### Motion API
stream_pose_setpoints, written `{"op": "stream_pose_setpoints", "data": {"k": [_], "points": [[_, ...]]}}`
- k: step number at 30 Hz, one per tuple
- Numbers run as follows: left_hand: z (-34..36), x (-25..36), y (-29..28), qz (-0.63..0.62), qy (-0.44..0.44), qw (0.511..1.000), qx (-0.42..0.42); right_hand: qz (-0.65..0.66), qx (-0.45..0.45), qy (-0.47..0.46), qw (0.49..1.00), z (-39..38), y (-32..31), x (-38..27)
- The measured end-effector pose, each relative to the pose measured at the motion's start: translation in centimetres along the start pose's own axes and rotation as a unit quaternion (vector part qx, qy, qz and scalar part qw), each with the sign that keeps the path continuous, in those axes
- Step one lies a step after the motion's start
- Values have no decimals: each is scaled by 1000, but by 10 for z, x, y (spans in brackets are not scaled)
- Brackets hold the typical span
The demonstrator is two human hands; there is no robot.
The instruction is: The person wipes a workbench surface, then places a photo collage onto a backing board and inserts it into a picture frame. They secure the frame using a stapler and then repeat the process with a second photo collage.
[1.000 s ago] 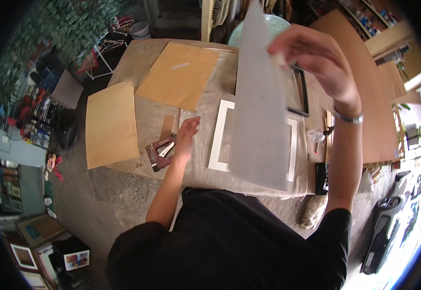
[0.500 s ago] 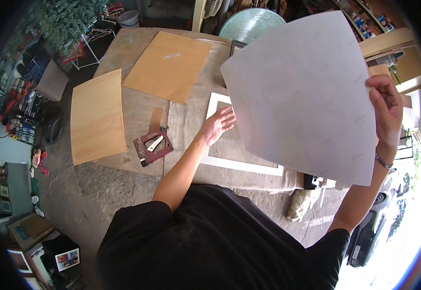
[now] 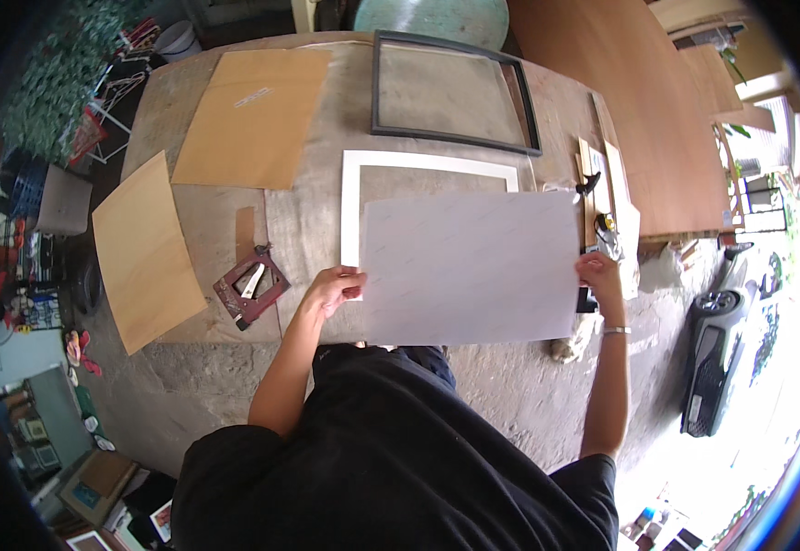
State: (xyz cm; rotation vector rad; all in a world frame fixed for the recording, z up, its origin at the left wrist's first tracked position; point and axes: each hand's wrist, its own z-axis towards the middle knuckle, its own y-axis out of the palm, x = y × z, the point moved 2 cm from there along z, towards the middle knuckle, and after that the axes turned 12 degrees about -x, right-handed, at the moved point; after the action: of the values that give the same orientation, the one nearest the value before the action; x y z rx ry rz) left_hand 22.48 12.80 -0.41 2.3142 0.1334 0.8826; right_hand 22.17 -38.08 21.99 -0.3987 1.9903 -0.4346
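A large pale sheet of photo paper (image 3: 469, 266), with faint repeated marks over its upward face, is stretched between my two hands. My left hand (image 3: 338, 289) pinches its left edge, thumb and fingers closed. At the opposite edge my right hand (image 3: 597, 274) grips the sheet between thumb and fingers. Beneath it lies a white mat border (image 3: 351, 202), whose top and left strips show while the sheet covers the rest. Beyond the mat, a black picture frame (image 3: 455, 140) rests on the table, with a clear pane or bare opening inside; I cannot tell which.
Left of the mat lies a dark red staple gun (image 3: 251, 285). Brown board (image 3: 253, 119) and a lighter wood panel (image 3: 147, 253) are on the table's left. Wood strips (image 3: 588, 197) and small tools line its right side. A big brown panel (image 3: 639, 119) stands beyond.
The sheet has come down from its raised, tilted position to lie level over the mat. My left hand, open before, has closed on its left edge; my right hand has lowered.
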Motion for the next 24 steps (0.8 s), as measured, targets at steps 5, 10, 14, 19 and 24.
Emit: {"op": "stream_pose_setpoints", "data": {"k": [5,10,14,19,24], "points": [[-56,31,-13,72,61,991,93,18,26,25,999,-2,50,14],[-124,106,26,264,109,929,236,32,71,-9,997,-30,70,16],[-65,110,7,308,150,892,294,-32,95,2,995,64,125,56],[-45,97,-1,325,119,871,349,-61,92,-3,994,94,136,73],[-58,91,-4,271,124,889,346,-40,59,37,997,90,134,64]]}}
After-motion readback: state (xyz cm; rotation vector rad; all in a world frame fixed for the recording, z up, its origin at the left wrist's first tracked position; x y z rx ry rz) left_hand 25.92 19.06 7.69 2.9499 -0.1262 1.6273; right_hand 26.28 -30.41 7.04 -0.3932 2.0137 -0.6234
